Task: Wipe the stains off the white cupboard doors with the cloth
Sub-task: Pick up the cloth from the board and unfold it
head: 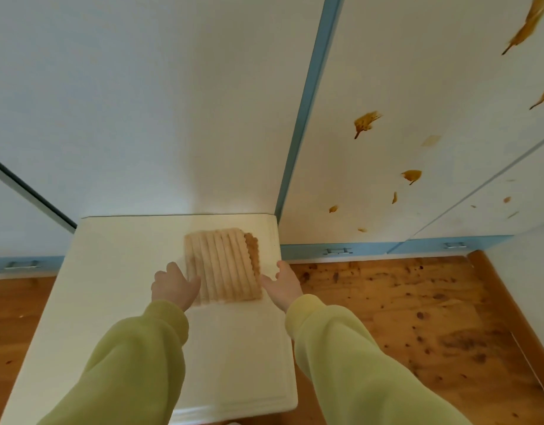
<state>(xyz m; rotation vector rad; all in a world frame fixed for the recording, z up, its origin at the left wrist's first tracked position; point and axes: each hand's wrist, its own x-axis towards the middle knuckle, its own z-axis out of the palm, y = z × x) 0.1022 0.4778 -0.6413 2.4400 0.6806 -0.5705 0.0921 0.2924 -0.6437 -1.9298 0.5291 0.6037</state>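
Head view: cloth (pixel 223 265) lies flat on white table (pixel 111 271), near the doors (pixel 387 87). Left hand (pixel 174 285) and right hand (pixel 283 285) flank it, fingers loosely spread, gripping nothing. Looks soft, light, limp; pinch an edge or bunch it. Stains (pixel 365 122) right, untouched.

White table on a knotty wood floor

The table (pixel 117 289) stands against the wall of units, its top pale and bare along the left side. The floor (pixel 417 314) shows orange-brown boards with dark knots. A blue plinth (pixel 307 251) runs along the bottom, with small metal fittings (pixel 337 251).
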